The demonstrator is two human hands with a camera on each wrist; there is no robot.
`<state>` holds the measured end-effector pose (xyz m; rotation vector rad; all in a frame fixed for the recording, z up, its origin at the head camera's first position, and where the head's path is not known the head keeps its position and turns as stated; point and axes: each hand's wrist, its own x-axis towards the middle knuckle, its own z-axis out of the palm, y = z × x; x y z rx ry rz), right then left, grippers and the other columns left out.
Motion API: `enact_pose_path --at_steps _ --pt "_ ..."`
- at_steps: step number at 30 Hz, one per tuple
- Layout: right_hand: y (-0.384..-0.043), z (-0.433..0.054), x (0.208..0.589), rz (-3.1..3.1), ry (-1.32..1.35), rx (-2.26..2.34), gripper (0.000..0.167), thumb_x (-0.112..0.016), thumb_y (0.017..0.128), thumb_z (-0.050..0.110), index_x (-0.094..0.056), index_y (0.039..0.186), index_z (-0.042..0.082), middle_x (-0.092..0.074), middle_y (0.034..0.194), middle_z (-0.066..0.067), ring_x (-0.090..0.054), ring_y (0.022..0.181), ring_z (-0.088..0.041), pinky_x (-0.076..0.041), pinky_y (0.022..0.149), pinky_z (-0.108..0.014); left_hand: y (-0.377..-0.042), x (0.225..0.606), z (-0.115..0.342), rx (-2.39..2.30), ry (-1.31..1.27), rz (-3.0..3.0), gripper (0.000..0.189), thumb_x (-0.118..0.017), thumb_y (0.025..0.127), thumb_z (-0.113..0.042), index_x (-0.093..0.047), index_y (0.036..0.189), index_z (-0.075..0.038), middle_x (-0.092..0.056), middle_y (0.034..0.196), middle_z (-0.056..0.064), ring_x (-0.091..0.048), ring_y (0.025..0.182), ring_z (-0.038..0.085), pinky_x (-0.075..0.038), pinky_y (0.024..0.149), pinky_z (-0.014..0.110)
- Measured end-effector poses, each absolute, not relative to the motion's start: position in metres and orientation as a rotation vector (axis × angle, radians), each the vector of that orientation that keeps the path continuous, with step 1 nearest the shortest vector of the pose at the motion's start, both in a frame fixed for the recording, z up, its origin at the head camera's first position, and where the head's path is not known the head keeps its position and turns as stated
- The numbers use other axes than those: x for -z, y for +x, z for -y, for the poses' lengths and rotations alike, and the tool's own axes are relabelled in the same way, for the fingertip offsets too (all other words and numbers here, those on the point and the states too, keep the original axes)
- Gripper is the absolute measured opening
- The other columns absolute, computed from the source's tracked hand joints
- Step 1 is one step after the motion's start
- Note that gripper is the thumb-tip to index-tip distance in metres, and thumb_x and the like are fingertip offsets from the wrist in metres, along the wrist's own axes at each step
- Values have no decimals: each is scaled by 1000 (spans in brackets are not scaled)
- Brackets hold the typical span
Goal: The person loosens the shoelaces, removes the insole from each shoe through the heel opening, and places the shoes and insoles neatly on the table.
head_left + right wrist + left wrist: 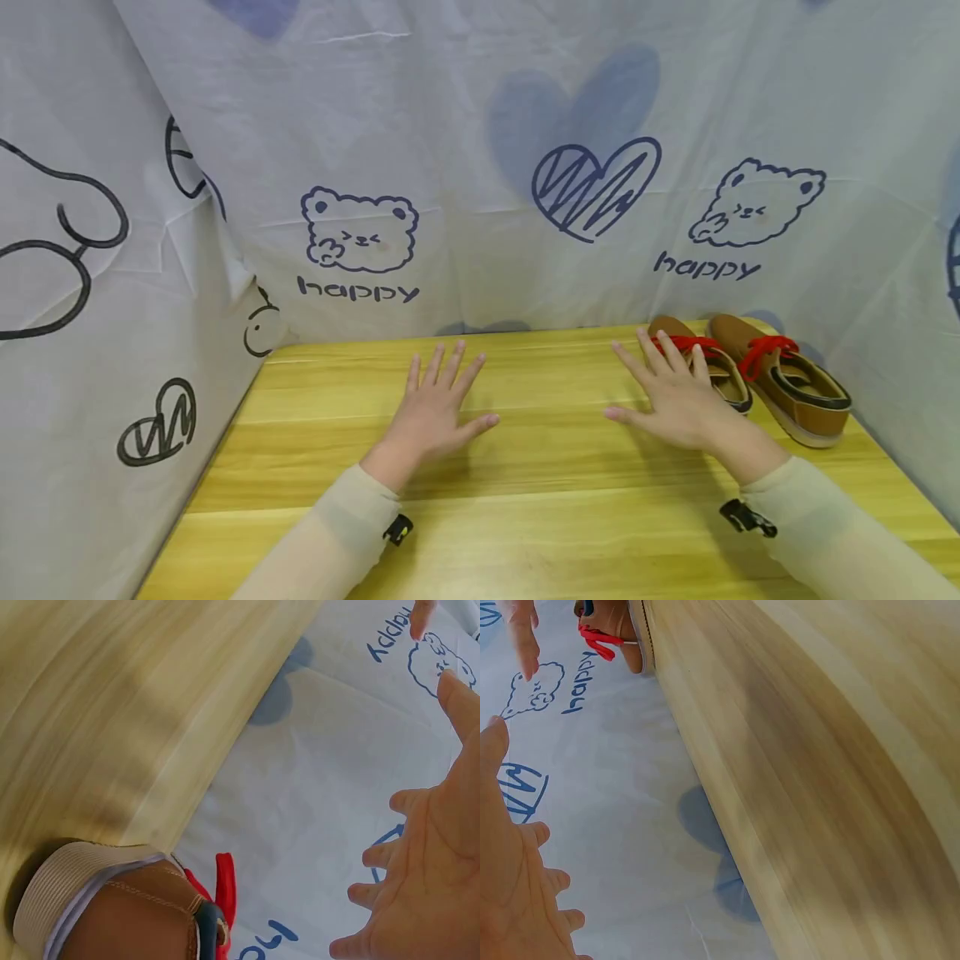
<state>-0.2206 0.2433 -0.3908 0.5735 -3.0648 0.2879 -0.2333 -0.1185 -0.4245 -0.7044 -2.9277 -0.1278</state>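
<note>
Sleeves [322,542], two of them and pale cream, reach in over the near part of the worktop [540,525], and I count two black clips [397,529], one on each cuff. Past the cuffs, the left hand [435,417] hovers left of the worktop's middle, back up, fingers and thumb spread. The right hand [675,400] hovers nearer the right edge, spread likewise, its fingertips towards the far edge.

In the far right corner I have two brown shoes: an inner shoe [729,377], partly hidden behind the right hand in my head view, and an outer shoe [780,392] nearer the right edge. From the right wrist I see a gap between that hand and a shoe. Both toes point to the far edge, angled left; the long axes run roughly parallel, heels nearer me. I cannot tell whether the shoes touch. Each carries red laces [768,348].

Behind the far edge hangs a pale cloth [465,150] with two drawn bears [360,229], the word "happy" under each, and one hatched heart [596,192] between them.
</note>
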Motion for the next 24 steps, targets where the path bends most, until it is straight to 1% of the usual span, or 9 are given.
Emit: enact_pose_path --at_steps 2,6,10,12,17,18,22,24 --pt "-221 -245 391 3071 568 -298 95 -47 91 74 -4 163 29 4 167 -17 5 150 -47 11 109 -75 -234 426 117 122 -705 2927 90 -32 93 -78 -7 163 -26 6 166 8 5 152 37 3 118 62" --pt "-222 -249 392 3088 543 -299 96 -46 92 74 -3 163 28 5 166 -18 3 149 -50 11 108 -76 -235 429 114 154 -721 2928 90 -32 93 -78 -8 163 -26 5 167 7 5 152 35 3 118 62" --pt "-222 -254 394 3104 518 -262 95 -47 93 72 -1 163 27 5 166 -20 2 148 -52 10 107 -77 -237 431 109 182 -732 2933 90 -32 93 -78 -9 163 -27 4 167 7 7 152 34 6 118 61" --pt "-222 -256 394 3108 513 -249 95 -46 93 72 -1 163 27 5 166 -21 3 148 -52 10 106 -77 -237 432 107 175 -732 2942 90 -31 93 -78 -7 163 -28 5 167 7 9 152 33 9 118 59" --pt "-222 -263 393 3104 504 -241 96 -44 92 75 -2 163 25 6 166 -21 5 148 -51 11 105 -78 -239 435 102 171 -749 2943 89 -31 94 -78 -6 163 -27 5 166 6 6 152 34 7 118 59" --pt "-223 -265 393 3106 493 -241 97 -43 92 76 -2 163 25 6 166 -21 7 148 -51 12 105 -78 -240 435 101 184 -760 2938 89 -32 94 -77 -8 163 -26 4 167 7 5 152 34 6 118 59" --pt "-223 -273 394 3125 433 -263 97 -43 92 76 -3 163 23 8 165 -21 11 148 -49 16 104 -76 -242 438 94 198 -803 2966 89 -28 93 -79 0 162 -30 9 166 4 9 152 32 10 118 57" --pt "-223 -277 395 3126 408 -280 98 -44 92 75 -5 163 20 6 165 -23 11 148 -50 16 104 -77 -243 439 91 196 -822 2974 88 -26 93 -79 3 161 -31 10 166 4 10 152 32 10 117 56"
